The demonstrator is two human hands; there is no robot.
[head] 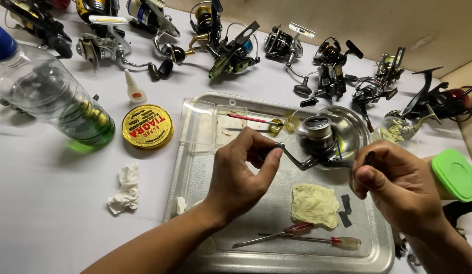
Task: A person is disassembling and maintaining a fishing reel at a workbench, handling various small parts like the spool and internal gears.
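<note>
Both hands on a dark metal spinning reel (319, 142), held just above a dented steel tray (380, 243).

Nearest, lying on the tray: two red-handled screwdrivers (307, 234), then a folded yellow cloth (314, 204). Left hand (241, 175) pinches the reel's crank knob between thumb and curled fingers; right hand (395, 185) is closed on the reel's foot at the far right. The reel hangs between the two, its crank arm running leftward and down toward the left hand, the silver spool pointing away from the person. Both hands are equally close. Beyond it: a shallow steel bowl (355, 124), a clear plastic box (205, 122), and a row of other fishing reels (231, 48) on the white table (48, 203).
</note>
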